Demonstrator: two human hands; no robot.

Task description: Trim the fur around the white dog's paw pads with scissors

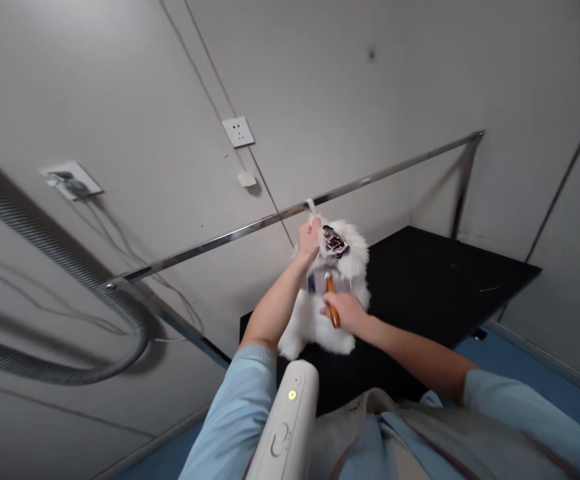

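Observation:
A fluffy white dog [315,323], live or a model I cannot tell, sits upright on a black table [400,287]. The dark, shiny area [335,241] on its head is too unclear to make out. Beside the head, just under a metal bar, my left hand [310,238] is closed on white fur. My right hand [347,312] grips the orange-brown handle of a slicker brush [333,310]. The wide brush head is blurred and lies against the dog's chest. A white loop [311,205] hangs over the bar above my left hand.
The metal bar [240,232] spans the table on posts. A grey ribbed hose [70,247] curves at the left by the wall sockets [239,132]. In front of my body stands a white device [290,413] with a slide switch and yellow light. Blue floor [510,353] shows at right.

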